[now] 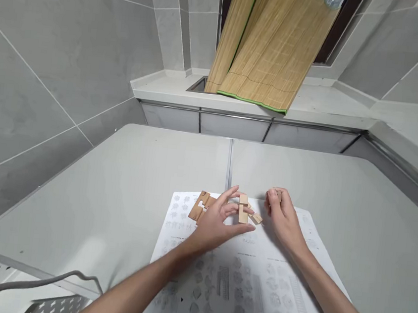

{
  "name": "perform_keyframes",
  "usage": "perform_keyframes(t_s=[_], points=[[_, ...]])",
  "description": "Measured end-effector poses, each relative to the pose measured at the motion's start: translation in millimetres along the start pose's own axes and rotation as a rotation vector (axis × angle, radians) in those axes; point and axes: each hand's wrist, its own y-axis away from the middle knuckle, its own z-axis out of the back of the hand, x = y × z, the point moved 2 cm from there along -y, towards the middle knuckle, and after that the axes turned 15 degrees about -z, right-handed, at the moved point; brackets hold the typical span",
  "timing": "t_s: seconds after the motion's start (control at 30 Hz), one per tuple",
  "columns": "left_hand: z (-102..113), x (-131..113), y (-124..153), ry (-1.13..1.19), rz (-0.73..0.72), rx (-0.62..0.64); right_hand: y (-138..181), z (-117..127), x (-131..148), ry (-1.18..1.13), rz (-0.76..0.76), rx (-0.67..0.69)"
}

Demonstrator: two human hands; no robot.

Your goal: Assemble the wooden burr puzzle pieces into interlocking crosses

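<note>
A small wooden block [243,209] is held up in the grip of the left hand [217,222], between the thumb and the fingertips, just above a printed sheet [241,279] that is spread on the grey table [115,191]. The block is stood upright, so its long side is pointed up and down. A second, smaller wooden piece [256,219] is seen at its lower right, tilted and touching or almost touching the block; whether it is joined on cannot be told. The left hand is turned with the thumb on top and the fingers curled toward the right, and its forearm is stretched in from the lower left. The right hand [284,219] is placed just beside the block, on its right, with the fingers bent and closed around another small wooden bit [278,193], of which only the tip is shown near the fingertips. Its forearm is stretched in from the lower right, so the two arms are pointed toward each other. More notched wooden pieces [200,206] are laid flat on the top left part of the sheet, just behind the left hand. Behind the table, a rolled bamboo mat [268,48] is leaned on a pale ledge [163,89] against the tiled wall.
</note>
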Motion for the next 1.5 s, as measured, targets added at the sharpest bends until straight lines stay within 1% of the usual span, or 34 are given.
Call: perform_keyframes(t_s=[0.07,0.13,0.23,0.3,0.37,0.47,0.57,0.7,0.83,0.9,1.07,1.17,1.23,1.4,1.5], points=[[1,1,-3,0.124,0.063,-0.026,0,-2,1,-0.137,-0.022,0.126],[1,0,-6,0.250,0.115,-0.027,0,-4,2,-0.254,-0.075,0.240],[1,-4,-7,0.370,0.154,0.009,0,-8,3,-0.425,-0.195,0.435],[0,-5,-7,0.405,0.163,0.036,1,-10,5,-0.508,-0.265,0.518],[0,-5,-5,0.413,0.179,0.050,1,-9,7,-0.536,-0.275,0.518],[1,-3,-4,0.413,0.184,0.052,2,-5,8,-0.499,-0.206,0.474],[2,-2,-4,0.462,0.156,0.048,4,-4,8,-0.434,-0.168,0.472],[3,-1,-6,0.473,0.152,0.031,6,-6,7,-0.426,-0.202,0.534],[4,-2,-8,0.459,0.148,-0.004,7,-8,11,-0.555,-0.234,0.646],[4,-3,-8,0.494,0.157,-0.017,9,-7,14,-0.593,-0.237,0.656],[3,-7,-9,0.603,0.168,-0.010,12,-6,19,-0.508,-0.182,0.578],[3,-10,-11,0.606,0.150,0.020,13,-8,18,-0.471,-0.164,0.570],[3,-11,-12,0.596,0.146,0.025,13,-9,17,-0.479,-0.167,0.567],[3,-10,-13,0.645,0.171,0.007,10,-7,13,-0.515,-0.193,0.463],[4,-10,-13,0.681,0.189,-0.009,10,-6,12,-0.540,-0.212,0.465]])
